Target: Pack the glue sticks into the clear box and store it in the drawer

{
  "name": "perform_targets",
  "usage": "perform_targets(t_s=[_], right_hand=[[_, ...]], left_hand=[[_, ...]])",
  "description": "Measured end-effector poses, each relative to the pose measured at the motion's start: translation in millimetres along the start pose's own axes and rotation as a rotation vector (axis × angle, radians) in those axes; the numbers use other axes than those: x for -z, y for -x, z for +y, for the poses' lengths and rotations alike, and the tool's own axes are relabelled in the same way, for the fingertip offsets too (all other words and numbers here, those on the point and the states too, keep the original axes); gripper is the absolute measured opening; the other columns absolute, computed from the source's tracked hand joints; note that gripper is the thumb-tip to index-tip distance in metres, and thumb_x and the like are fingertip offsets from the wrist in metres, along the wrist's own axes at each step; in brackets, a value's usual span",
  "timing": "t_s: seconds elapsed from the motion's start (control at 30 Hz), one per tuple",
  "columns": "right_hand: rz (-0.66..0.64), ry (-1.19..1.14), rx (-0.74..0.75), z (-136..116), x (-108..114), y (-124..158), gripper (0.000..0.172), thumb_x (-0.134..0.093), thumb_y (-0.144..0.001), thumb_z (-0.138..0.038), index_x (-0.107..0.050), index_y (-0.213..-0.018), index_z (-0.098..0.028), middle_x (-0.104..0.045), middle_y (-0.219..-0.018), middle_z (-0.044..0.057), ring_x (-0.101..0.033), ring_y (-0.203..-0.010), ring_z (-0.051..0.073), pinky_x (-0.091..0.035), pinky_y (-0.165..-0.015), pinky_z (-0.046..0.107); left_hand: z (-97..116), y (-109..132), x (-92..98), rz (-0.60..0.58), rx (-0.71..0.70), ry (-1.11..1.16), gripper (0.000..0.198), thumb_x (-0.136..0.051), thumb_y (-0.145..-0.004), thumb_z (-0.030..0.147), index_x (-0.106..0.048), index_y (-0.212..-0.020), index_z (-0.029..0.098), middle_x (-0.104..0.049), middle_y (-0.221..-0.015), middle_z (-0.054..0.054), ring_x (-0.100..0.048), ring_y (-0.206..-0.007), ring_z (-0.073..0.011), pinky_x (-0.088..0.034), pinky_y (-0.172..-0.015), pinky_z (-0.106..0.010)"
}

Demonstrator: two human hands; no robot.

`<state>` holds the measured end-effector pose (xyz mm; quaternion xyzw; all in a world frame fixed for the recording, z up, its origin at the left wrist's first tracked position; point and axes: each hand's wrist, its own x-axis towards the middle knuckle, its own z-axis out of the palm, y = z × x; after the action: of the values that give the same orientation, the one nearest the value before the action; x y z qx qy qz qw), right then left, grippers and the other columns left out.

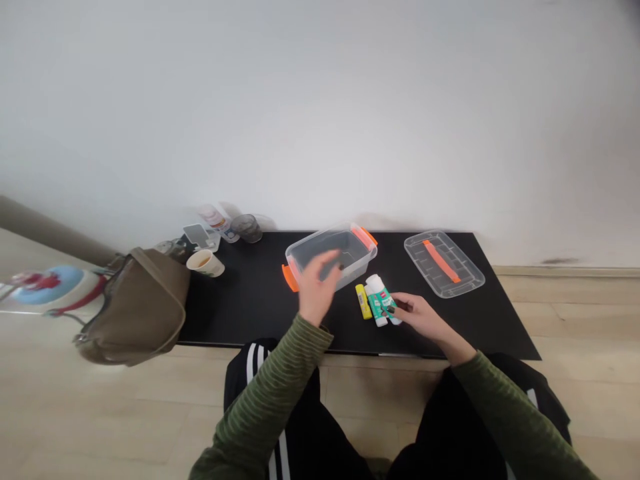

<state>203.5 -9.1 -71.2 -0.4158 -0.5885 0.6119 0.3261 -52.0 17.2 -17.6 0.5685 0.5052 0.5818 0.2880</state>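
The green-labelled glue stick (379, 305) sat just right of centre on the black tabletop (235, 313), pinched by the curled fingers of my right hand (420, 317); the hand was mostly closed around it. A second white stick (394, 319) lay tucked against it, and a yellow glue stick (363, 301) lay just to its left. My left hand (317, 287) was blurred, spread open and holding nothing, over the front of a clear plastic box (360, 259) with orange latches (290, 278); I cannot tell whether it touched the box. To the right lay the box's clear lid (470, 280) with an orange strip (441, 260). At the table's left end stood a paper cup (205, 263), beside an olive-brown handbag (143, 310).
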Motion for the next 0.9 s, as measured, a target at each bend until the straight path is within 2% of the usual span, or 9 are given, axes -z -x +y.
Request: perform_targets(t_s=[0.07, 0.13, 0.23, 0.3, 0.37, 0.5, 0.63, 0.77, 0.9], right_hand=[[0.058, -0.002, 0.027, -1.5, 0.7, -3.0, 0.043, -0.071, -0.078, -0.051, -0.072, -0.105, -0.018, -0.074, -0.091, 0.005, -0.066, -0.078, 0.018, -0.053, -0.069, 0.029], [0.115, -0.02, 0.039, -1.2, 2.1, -5.9, 0.044, -0.072, -0.077, -0.052, -0.073, -0.104, -0.018, -0.074, -0.093, 0.005, -0.067, -0.082, 0.02, -0.053, -0.073, 0.03], [0.168, -0.051, 0.038, 1.5, 3.7, -8.5, 0.044, -0.073, -0.075, -0.052, -0.073, -0.103, -0.019, -0.074, -0.096, 0.006, -0.067, -0.086, 0.021, -0.053, -0.077, 0.033], [0.192, -0.058, 0.047, 3.1, 4.1, -8.4, 0.045, -0.074, -0.075, -0.053, -0.072, -0.105, -0.018, -0.074, -0.097, 0.007, -0.067, -0.087, 0.022, -0.053, -0.078, 0.034], [0.221, -0.037, 0.073, 2.6, 3.4, -7.3, 0.046, -0.073, -0.075, -0.053, -0.071, -0.106, -0.019, -0.074, -0.099, 0.007, -0.067, -0.087, 0.022, -0.054, -0.078, 0.034], [0.286, 0.091, 0.181, -13.0, -6.3, -10.8, 0.043, -0.071, -0.078, -0.051, -0.069, -0.108, -0.02, -0.073, -0.102, 0.007, -0.067, -0.092, 0.023, -0.054, -0.081, 0.036], [0.29, 0.285, 0.254, -45.2, -36.5, -37.1, 0.035, -0.066, -0.082, -0.041, -0.063, -0.108, -0.019, -0.072, -0.098, 0.006, -0.067, -0.088, 0.02, -0.054, -0.079, 0.033], [0.211, 0.677, 0.111, -69.5, -78.7, -84.0, 0.028, -0.063, -0.084, -0.031, -0.061, -0.108, -0.017, -0.072, -0.102, 0.007, -0.068, -0.088, 0.018, -0.05, -0.078, 0.028], [0.026, 1.027, -0.142, -72.0, -113.5, -127.4, 0.028, -0.063, -0.085, -0.032, -0.064, -0.106, -0.014, -0.072, -0.105, 0.013, -0.069, -0.097, 0.024, -0.047, -0.075, 0.026]], left_hand=[[-12.4, -21.6, 29.7, 0.284, 0.0, -0.147, 0.037, -0.067, -0.082, 0.027, -0.065, -0.118, 0.019, -0.063, -0.13, -0.01, -0.055, -0.125, -0.0236, -0.035, -0.114, -0.041], [-32.2, -41.1, 53.6, 0.4, 0.135, -0.259, 0.046, -0.073, -0.073, 0.022, -0.063, -0.118, 0.019, -0.058, -0.136, -0.011, -0.048, -0.132, -0.0253, -0.031, -0.117, -0.042], [-61.0, -58.8, 67.1, 0.363, 0.507, -0.108, 0.036, -0.076, -0.064, 0.018, -0.067, -0.098, 0.014, -0.069, -0.109, -0.013, -0.062, -0.112, -0.0282, -0.045, -0.102, -0.043], [-71.7, -62.6, 63.1, 0.288, 0.619, 0.032, 0.025, -0.074, -0.064, 0.019, -0.067, -0.087, 0.012, -0.07, -0.086, -0.01, -0.068, -0.087, -0.0251, -0.053, -0.084, -0.039], [-74.6, -61.5, 55.3, 0.283, 0.604, 0.098, 0.021, -0.072, -0.065, 0.021, -0.066, -0.083, 0.012, -0.067, -0.077, -0.006, -0.065, -0.073, -0.0191, -0.052, -0.073, -0.033], [-67.3, -50.6, 44.5, 0.319, 0.494, 0.218, 0.023, -0.072, -0.062, 0.023, -0.066, -0.082, 0.014, -0.065, -0.076, -0.002, -0.059, -0.067, -0.0126, -0.048, -0.067, -0.026], [-57.4, -36.8, 40.6, 0.314, 0.438, 0.324, 0.029, -0.068, -0.059, 0.02, -0.068, -0.087, 0.014, -0.064, -0.075, 0.0, -0.056, -0.065, -0.0109, -0.046, -0.066, -0.024], [-49.9, -27.8, 38.8, 0.335, 0.409, 0.363, 0.031, -0.064, -0.057, 0.018, -0.068, -0.087, 0.014, -0.063, -0.074, 0.001, -0.055, -0.065, -0.0104, -0.044, -0.063, -0.023], [-45.1, -20.8, 38.1, 0.326, 0.403, 0.391, 0.035, -0.061, -0.056, 0.016, -0.068, -0.091, 0.015, -0.064, -0.075, 0.002, -0.055, -0.064, -0.0104, -0.044, -0.063, -0.023]])
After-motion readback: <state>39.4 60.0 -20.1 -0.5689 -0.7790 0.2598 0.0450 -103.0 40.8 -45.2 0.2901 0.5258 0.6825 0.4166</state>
